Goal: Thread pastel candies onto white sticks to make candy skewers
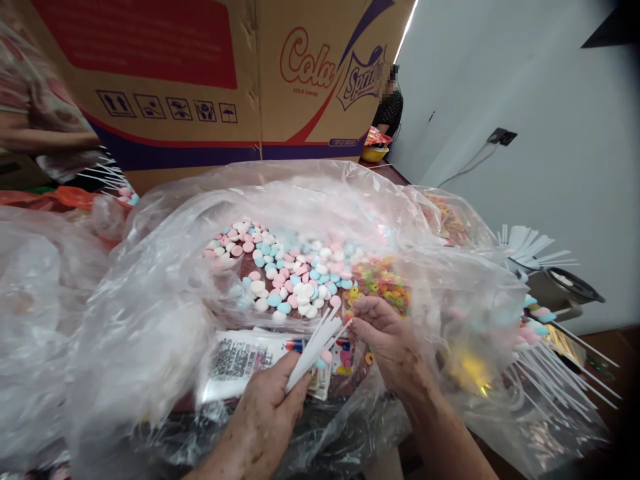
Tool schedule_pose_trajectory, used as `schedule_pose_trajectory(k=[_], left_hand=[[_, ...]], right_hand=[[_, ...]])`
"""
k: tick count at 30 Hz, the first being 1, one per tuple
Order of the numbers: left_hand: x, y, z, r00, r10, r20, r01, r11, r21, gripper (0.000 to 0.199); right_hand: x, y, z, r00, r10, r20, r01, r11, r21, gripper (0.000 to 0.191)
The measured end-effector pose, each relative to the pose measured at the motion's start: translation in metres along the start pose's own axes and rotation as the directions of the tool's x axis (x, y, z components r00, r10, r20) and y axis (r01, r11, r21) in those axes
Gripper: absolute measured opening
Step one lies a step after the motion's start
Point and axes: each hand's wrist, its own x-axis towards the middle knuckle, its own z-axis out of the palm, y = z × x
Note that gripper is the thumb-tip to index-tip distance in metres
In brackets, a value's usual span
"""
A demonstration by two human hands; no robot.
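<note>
Clamped in your left hand (273, 395) is a fanned bundle of thin white sticks (313, 350), tips directed up and to the right. Your right hand (387, 337) is positioned at those tips, thumb and forefinger beside a small orange-red candy (349, 319); whether they pinch it cannot be determined.

Beyond the bundle, pink, blue and white candy discs (300, 280) lie spread out. Adjoining them on the right are yellow, orange and green ring-shaped candies (385, 287), partly covered by clear crumpled plastic sheeting (150, 300). Note the obstruction: this sheeting rises in folds left, right and behind the candy. Flat white printed packets (240, 360) lie just beside your left hand.

A large brown cardboard box (310, 87) blocks the view to the rear. Far right, white sticks tipped with pastel discs (555, 373) lie near a grey container (560, 287).
</note>
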Motion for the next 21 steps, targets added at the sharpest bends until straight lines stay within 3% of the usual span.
schedule_pose_trajectory(k=[13, 17, 21], left_hand=[[0.002, -0.003, -0.001, 1.0, -0.022, 0.001, 0.021, 1.0, 0.001, 0.031], [0.002, -0.003, 0.0, 1.0, -0.015, -0.002, 0.015, 1.0, 0.013, 0.03], [0.002, -0.002, 0.003, 1.0, -0.02, -0.003, 0.02, 1.0, -0.004, 0.029]], right_hand=[[-0.002, 0.015, 0.001, 1.0, 0.009, -0.027, -0.007, 0.996, 0.087, 0.026], [-0.007, 0.019, 0.0, 0.988, -0.154, 0.009, 0.155, 0.983, -0.096, 0.015], [-0.015, 0.022, 0.005, 0.93, -0.362, 0.068, 0.365, 0.878, -0.311, 0.013]])
